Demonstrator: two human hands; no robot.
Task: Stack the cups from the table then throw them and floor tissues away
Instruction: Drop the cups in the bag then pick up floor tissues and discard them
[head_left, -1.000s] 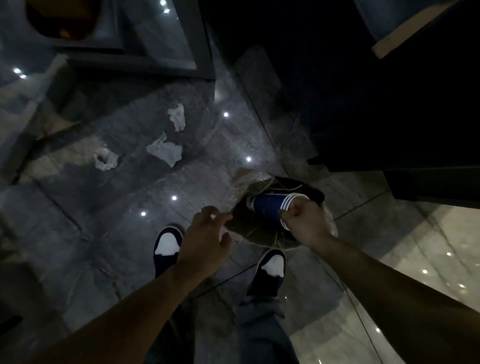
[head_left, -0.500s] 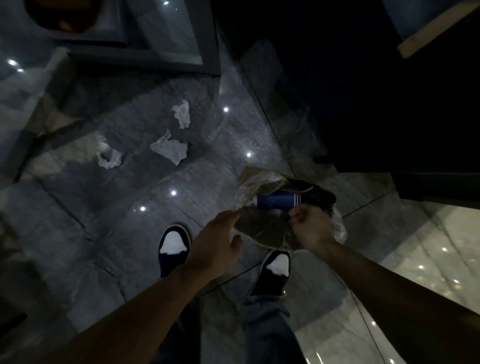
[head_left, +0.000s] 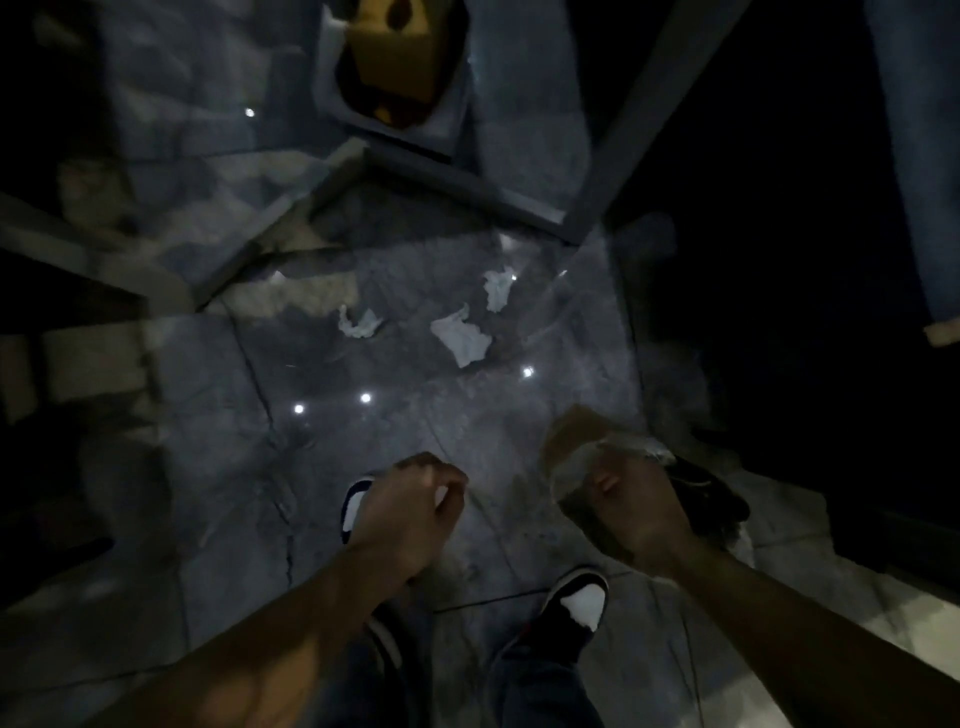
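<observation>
The picture is dark and a bit blurry. The person looks down at a shiny grey floor (head_left: 363, 467). The left hand (head_left: 410, 514) hangs in the air with its fingers curled in, and it holds nothing. The right hand (head_left: 639, 525) is closed on the edge of a crinkly bag (head_left: 597, 457), which looks like clear plastic over a dark bin (head_left: 711, 493), though it is hard to be sure. The cups cannot be seen.

Three white tissues lie on the floor, well in front of the hands. One tissue (head_left: 358, 323) is on the left, a bigger one (head_left: 462, 338) is in the middle, and a third tissue (head_left: 497, 291) is just behind it. They do not touch. Two dark shoes with white toes, the left shoe (head_left: 356, 512) and the right shoe (head_left: 579, 597), stand below the hands.
</observation>
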